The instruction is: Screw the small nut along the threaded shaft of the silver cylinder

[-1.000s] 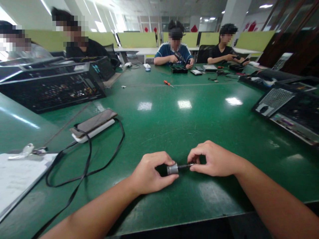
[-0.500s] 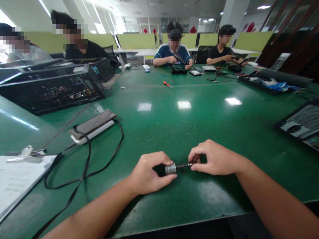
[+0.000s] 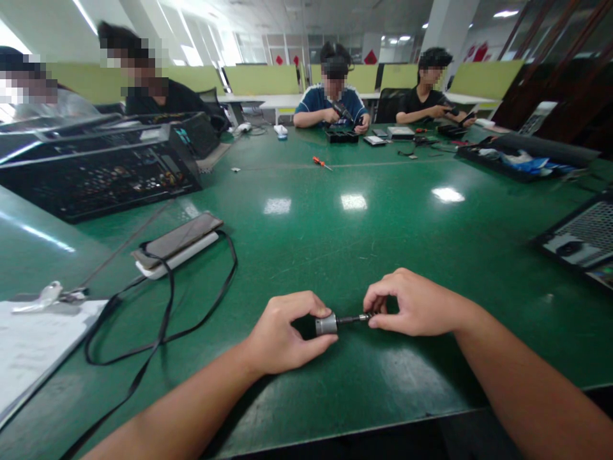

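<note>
Your left hand point(image 3: 282, 335) grips the metal cylinder point(image 3: 326, 324) and your right hand point(image 3: 407, 303) pinches the shaft tip point(image 3: 368, 316), apparently for alignment, near the desk's point(image 3: 306, 409) front edge.

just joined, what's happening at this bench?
A person's left hand grips the grey cylinder of a small metal part, and their right hand pinches the far end of its thin dark shaft, low over the green table. An orange screwdriver lies farther back. Across the table, other people are seated.
</note>
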Tool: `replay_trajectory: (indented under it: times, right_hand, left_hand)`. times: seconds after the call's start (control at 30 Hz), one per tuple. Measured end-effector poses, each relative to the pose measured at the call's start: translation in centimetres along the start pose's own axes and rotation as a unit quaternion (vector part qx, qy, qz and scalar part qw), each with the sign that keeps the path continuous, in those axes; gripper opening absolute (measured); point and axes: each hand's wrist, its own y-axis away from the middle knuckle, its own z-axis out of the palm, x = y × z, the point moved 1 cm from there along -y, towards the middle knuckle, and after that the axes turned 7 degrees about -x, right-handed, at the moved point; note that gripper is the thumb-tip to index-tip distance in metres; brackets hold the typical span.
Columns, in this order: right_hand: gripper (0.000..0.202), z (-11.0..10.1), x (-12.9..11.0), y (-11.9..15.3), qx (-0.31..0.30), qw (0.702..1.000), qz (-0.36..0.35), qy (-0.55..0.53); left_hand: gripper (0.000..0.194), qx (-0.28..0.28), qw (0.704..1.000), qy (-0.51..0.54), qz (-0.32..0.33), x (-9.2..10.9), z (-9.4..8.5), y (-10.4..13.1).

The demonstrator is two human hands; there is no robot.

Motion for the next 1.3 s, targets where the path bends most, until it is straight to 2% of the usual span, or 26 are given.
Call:
replay_trajectory:
  times: [0.63, 0.77, 0.87, 0.93, 1.0, 1.07, 1.13, 1.23, 1.3]
  right_hand:
    - [0.013, -0.4, 0.3, 0.2, -0.014, 1.000, 0.006, -0.006]
    - [0.013, -0.7, 0.4, 0.6, -0.028, 0.999, 0.011, -0.026]
    - [0.017, -1.5, 1.6, 0.8, -0.044, 0.996, 0.001, -0.072]
    - [0.022, -2.2, 3.4, 0.5, -0.025, 0.990, 0.000, -0.139]
    - [0.028, -2.7, 6.0, -0.6, 0.052, 0.964, 0.023, -0.259]
    - [0.034, -2.9, 8.8, -2.3, 0.175, 0.900, 0.049, -0.396]
    - [0.037, -3.0, 10.9, -4.4, 0.260, 0.853, 0.047, -0.450]
    - [0.038, -3.6, 12.8, -7.4, 0.321, 0.819, 0.035, -0.475]
    - [0.035, -4.3, 13.4, -9.2, 0.350, 0.802, 0.033, -0.483]
  left_hand:
    - [0.019, 0.007, 1.000, 0.012, 0.001, 0.0, 0.0, -0.1]
    - [0.019, 0.000, 1.000, 0.015, -0.002, 0.1, 0.1, 0.0]
    - [0.019, 0.000, 1.000, 0.013, -0.016, -0.4, -0.5, 0.0]
    - [0.020, 0.022, 0.998, -0.001, -0.059, -1.6, -1.4, -0.3]
    - [0.025, 0.062, 0.989, 0.001, -0.137, -3.8, -2.8, -1.4]
    - [0.033, 0.111, 0.968, 0.053, -0.220, -6.7, -4.1, -3.2]
    - [0.042, 0.154, 0.937, 0.124, -0.286, -10.1, -5.0, -5.8]
    - [0.041, 0.203, 0.921, 0.135, -0.304, -14.7, -5.5, -9.8]
    - [0.042, 0.222, 0.917, 0.129, -0.306, -17.0, -5.3, -11.9]
